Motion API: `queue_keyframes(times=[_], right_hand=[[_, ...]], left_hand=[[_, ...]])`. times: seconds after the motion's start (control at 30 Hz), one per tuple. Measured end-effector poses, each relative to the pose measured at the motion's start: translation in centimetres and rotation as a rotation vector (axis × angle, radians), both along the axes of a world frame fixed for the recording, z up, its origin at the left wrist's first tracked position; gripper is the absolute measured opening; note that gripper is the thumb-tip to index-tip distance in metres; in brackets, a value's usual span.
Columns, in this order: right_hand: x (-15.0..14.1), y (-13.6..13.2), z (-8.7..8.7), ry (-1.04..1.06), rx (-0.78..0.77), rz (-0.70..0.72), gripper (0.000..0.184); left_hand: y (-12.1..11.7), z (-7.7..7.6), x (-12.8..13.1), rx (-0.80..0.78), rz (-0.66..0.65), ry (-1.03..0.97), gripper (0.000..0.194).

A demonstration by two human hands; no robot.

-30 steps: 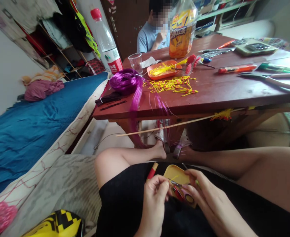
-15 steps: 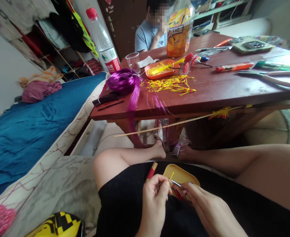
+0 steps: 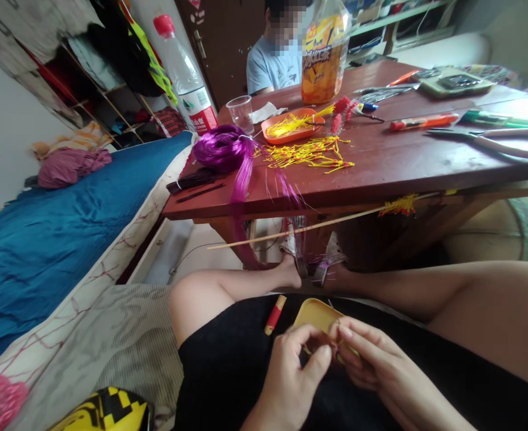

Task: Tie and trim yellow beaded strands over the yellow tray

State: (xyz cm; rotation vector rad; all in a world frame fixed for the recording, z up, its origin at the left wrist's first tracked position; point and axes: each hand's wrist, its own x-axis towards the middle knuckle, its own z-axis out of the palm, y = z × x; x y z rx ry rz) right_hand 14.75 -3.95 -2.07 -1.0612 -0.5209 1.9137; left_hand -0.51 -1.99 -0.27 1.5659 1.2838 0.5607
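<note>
Low over my lap, my left hand and my right hand meet fingertip to fingertip. Thumb and index of my left hand pinch a small yellow strand, now mostly hidden by the fingers. My right hand is closed too, its thumb and index pinching at the same spot. A pair of scissors seems tucked in my right hand: a grey tip shows beyond the knuckles, the rest is largely covered. Behind the hands lies a yellow tray on my black clothing. To its left is a spool of red thread.
On the red-brown table lie a purple fibre bundle, yellow red-tipped strands, an orange dish, pliers and bottles. A thin stick juts out below its edge. A person sits opposite.
My right hand has moved in to meet my left fingertips, and the scissors' blades no longer point at the strand. The strand is now mostly covered. The person opposite has lowered a hand.
</note>
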Motion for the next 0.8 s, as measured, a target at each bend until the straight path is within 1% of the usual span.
queue_keyframes(times=[0.03, 0.07, 0.1, 0.13, 0.23, 0.27, 0.3, 0.33, 0.37, 0.4, 0.47, 0.53, 0.57, 0.6, 0.63, 0.67, 0.7, 0.73, 0.77, 0.8], right_hand=[[0.2, 0.0, -0.1, -0.021, 0.019, -0.021, 0.034], [0.4, 0.1, -0.2, -0.058, 0.037, -0.043, 0.034], [0.6, 0.1, -0.4, -0.094, 0.048, -0.062, 0.034], [0.8, 0.1, -0.5, -0.120, 0.053, -0.072, 0.034], [0.9, 0.2, -0.8, -0.126, 0.034, -0.073, 0.033], [0.9, 0.2, -0.9, -0.114, 0.028, -0.073, 0.033], [0.9, 0.2, -0.9, -0.104, 0.026, -0.076, 0.033], [0.9, 0.2, -0.9, -0.099, 0.025, -0.082, 0.034], [1.0, 0.2, -0.8, -0.098, 0.025, -0.083, 0.034], [1.1, 0.1, -0.7, -0.101, 0.027, -0.080, 0.035], [1.3, 0.1, -0.4, -0.128, 0.037, -0.061, 0.038], [1.6, 0.1, 0.0, -0.172, 0.064, -0.015, 0.040], [1.7, 0.2, 0.3, -0.196, 0.080, 0.014, 0.041], [1.9, 0.2, 0.6, -0.220, 0.095, 0.040, 0.042], [2.0, 0.3, 0.9, -0.237, 0.103, 0.059, 0.043], [2.1, 0.4, 1.2, -0.244, 0.107, 0.067, 0.045], [2.1, 0.5, 1.5, -0.245, 0.109, 0.068, 0.046], [2.2, 0.5, 1.6, -0.244, 0.115, 0.064, 0.047], [2.2, 0.4, 1.8, -0.243, 0.128, 0.056, 0.047], [2.2, 0.3, 1.9, -0.246, 0.152, 0.040, 0.048]], left_hand=[[0.7, -0.5, -0.6, 0.038, -0.003, 0.104, 0.019], [1.5, -1.3, -1.2, 0.079, 0.020, 0.250, 0.020], [2.4, -2.2, -1.8, 0.104, 0.059, 0.453, 0.022], [3.3, -3.3, -2.3, 0.095, 0.089, 0.541, 0.022], [5.2, -6.6, -2.9, 0.042, 0.115, 0.648, 0.026], [5.5, -7.4, -2.8, 0.030, 0.115, 0.658, 0.026], [5.7, -7.8, -2.7, 0.023, 0.115, 0.658, 0.026], [5.7, -7.8, -2.6, 0.025, 0.118, 0.649, 0.026], [5.7, -7.4, -2.5, 0.032, 0.125, 0.630, 0.026], [5.5, -6.6, -2.5, 0.041, 0.133, 0.604, 0.027], [4.9, -4.2, -2.6, 0.054, 0.144, 0.531, 0.031], [4.2, -1.3, -2.7, 0.050, 0.102, 0.450, 0.030], [3.8, 0.1, -2.7, 0.041, 0.038, 0.389, 0.029], [3.4, 1.2, -2.5, 0.004, -0.137, 0.301, 0.029], [2.9, 2.1, -2.2, -0.018, -0.288, 0.268, 0.035], [2.4, 2.7, -1.9, -0.039, -0.403, 0.247, 0.042], [2.0, 3.0, -1.5, -0.068, -0.488, 0.228, 0.044], [1.5, 3.1, -1.2, -0.113, -0.537, 0.207, 0.041], [1.1, 2.9, -0.9, -0.184, -0.554, 0.166, 0.034], [0.7, 2.7, -0.7, -0.277, -0.533, 0.102, 0.028]])
